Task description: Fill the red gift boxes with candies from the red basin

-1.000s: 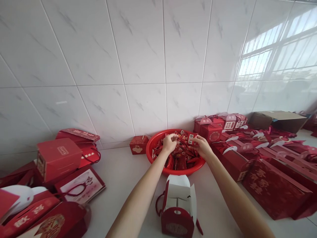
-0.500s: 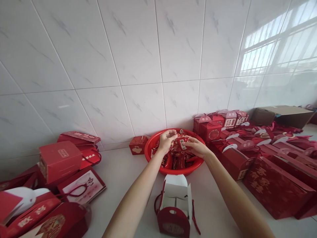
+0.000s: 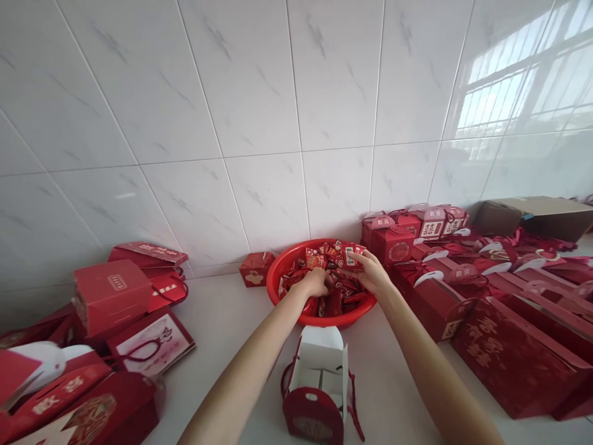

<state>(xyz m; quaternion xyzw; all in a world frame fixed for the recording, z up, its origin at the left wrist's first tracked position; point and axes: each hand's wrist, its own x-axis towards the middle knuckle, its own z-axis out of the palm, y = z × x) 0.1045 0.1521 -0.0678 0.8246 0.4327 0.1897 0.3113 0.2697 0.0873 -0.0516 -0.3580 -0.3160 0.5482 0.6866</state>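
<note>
A red plastic basin [image 3: 276,272] holds many small red wrapped packets [image 3: 334,303] with gold and white print. Over its right side, my right hand [image 3: 374,275] is closed on a red wrapped packet [image 3: 349,254] with a white label, thumb and fingers at its edge. My left hand [image 3: 315,283] reaches down among the packets, its fingers curled and partly hidden; whatever they hold cannot be made out. In front of the basin, between my forearms, stands an open red gift box [image 3: 315,411] with a white inside, a divider and dark red cord handles.
A small red box [image 3: 256,269] sits against the tiled wall left of the basin. Red gift boxes [image 3: 111,296] are piled at the left. At the right stand many more gift boxes [image 3: 440,303], with an open cardboard carton [image 3: 542,210] behind them.
My left hand has come down from the held packet into the basin's packets. My right hand keeps the packet, moved slightly to the right and up.
</note>
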